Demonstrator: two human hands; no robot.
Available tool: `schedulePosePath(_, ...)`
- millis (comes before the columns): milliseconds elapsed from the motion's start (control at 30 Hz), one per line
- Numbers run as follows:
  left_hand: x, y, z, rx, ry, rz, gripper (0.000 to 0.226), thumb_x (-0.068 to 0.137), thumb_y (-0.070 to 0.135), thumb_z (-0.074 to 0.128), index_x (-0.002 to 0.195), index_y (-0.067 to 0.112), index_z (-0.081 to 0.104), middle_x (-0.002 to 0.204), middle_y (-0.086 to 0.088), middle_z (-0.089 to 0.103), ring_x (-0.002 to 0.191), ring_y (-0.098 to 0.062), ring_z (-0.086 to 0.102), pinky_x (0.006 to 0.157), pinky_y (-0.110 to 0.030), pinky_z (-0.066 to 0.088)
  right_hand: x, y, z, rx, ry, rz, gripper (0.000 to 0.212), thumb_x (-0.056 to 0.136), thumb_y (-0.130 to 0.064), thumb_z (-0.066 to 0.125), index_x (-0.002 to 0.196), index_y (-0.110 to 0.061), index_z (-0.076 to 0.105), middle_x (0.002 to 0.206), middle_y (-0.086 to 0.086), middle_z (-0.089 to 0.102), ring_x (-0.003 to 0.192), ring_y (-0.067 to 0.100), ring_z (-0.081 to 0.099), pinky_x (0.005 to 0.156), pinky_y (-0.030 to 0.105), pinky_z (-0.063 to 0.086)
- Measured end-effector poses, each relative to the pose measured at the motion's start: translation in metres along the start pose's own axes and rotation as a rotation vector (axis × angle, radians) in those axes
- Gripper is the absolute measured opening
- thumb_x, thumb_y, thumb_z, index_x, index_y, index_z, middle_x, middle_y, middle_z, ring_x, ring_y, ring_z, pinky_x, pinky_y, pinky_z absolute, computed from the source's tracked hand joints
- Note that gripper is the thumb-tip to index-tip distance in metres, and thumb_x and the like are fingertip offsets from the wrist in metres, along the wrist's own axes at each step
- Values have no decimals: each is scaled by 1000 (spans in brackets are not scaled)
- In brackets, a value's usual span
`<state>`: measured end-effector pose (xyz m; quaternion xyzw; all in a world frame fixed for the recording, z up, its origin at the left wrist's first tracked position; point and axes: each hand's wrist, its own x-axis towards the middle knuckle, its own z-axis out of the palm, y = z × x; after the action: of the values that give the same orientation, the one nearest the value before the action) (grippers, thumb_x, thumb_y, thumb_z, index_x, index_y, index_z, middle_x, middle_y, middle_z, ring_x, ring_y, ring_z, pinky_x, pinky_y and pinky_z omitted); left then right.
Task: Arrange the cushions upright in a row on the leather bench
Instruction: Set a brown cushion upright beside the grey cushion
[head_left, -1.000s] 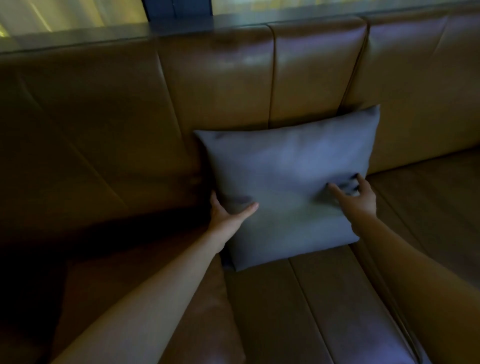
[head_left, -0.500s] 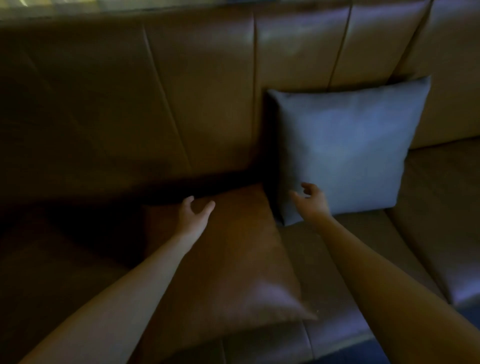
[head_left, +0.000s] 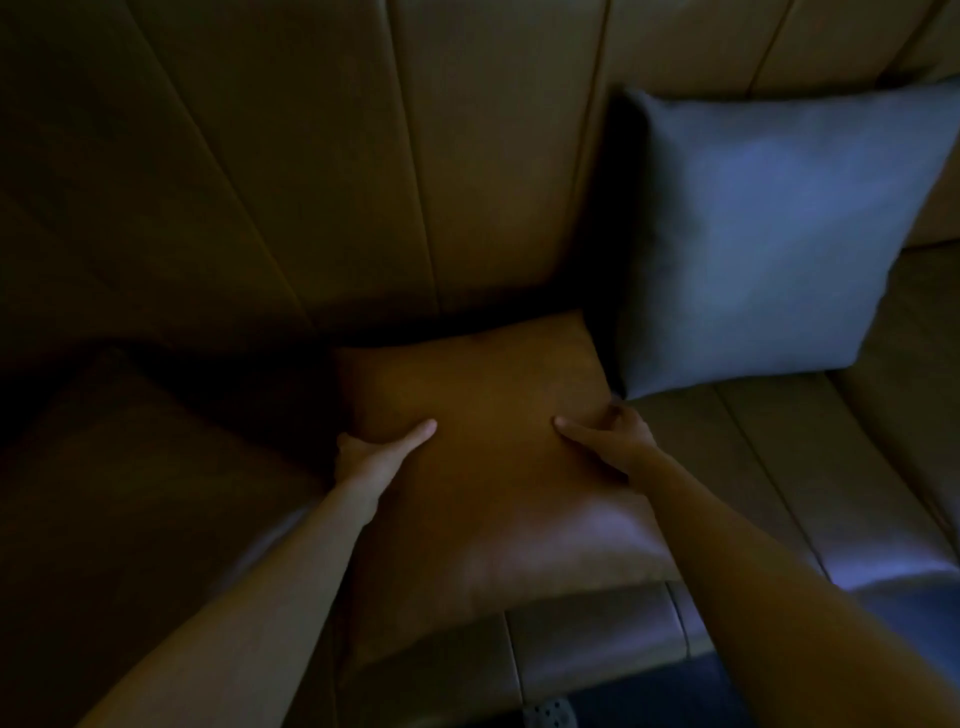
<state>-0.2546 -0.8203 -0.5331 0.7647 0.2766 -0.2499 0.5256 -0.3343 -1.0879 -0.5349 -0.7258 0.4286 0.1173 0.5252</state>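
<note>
A brown cushion (head_left: 488, 467) lies flat on the seat of the leather bench (head_left: 779, 467). My left hand (head_left: 371, 457) grips its left edge, thumb on top. My right hand (head_left: 610, 441) grips its right edge, thumb on top and fingers curled under the side. To the right, a grey-blue cushion (head_left: 769, 234) stands upright against the bench's backrest, its lower left corner close to my right hand.
The brown padded backrest (head_left: 363, 156) rises behind the cushions. A second dark brown cushion-like shape (head_left: 130, 467) lies in shadow at the left. The bench's front edge and dark floor (head_left: 649, 696) show at the bottom.
Both hands left the grey-blue cushion, moved left and closed on the sides of the brown cushion. The view has shifted left and down.
</note>
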Motion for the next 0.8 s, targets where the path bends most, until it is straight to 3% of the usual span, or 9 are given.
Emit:
schedulePosePath(100,0,3,4,-118,37,17,127,49,39,94,151,13,23,150,-14,40,135,-38,41,110,-55,35,4,-8,-4,11,-12,0,110,63,-41,86,151,-15,26,152,11,35,135,33,41,107,42,38)
schedulePosePath(300,-18,27,2,-158,158,182,121,46,38,95,146,13,32,144,-13,48,129,-37,49,106,-52,41,-6,-35,-20,65,-30,-131,113,60,-31,89,152,-19,25,149,7,42,132,29,46,104,41,43)
schedulePosePath(400,-26,53,-3,-141,190,343,119,49,35,94,148,16,30,147,-11,44,133,-34,45,108,-49,40,-13,-50,-26,166,-6,-224,112,61,-24,88,153,-26,24,148,4,41,134,29,42,99,42,42)
schedulePosePath(600,-17,99,-6,-137,214,526,115,56,35,91,149,21,25,147,-9,41,133,-32,43,100,-42,40,0,-101,-36,186,99,-406,120,60,-21,89,154,-29,15,155,3,30,141,27,30,109,47,35)
schedulePosePath(800,9,100,6,-111,223,576,111,57,31,91,146,21,26,145,-11,41,129,-33,46,90,-34,41,31,-101,-31,249,48,-357,124,57,-15,90,154,-32,13,154,5,34,141,29,33,109,52,36)
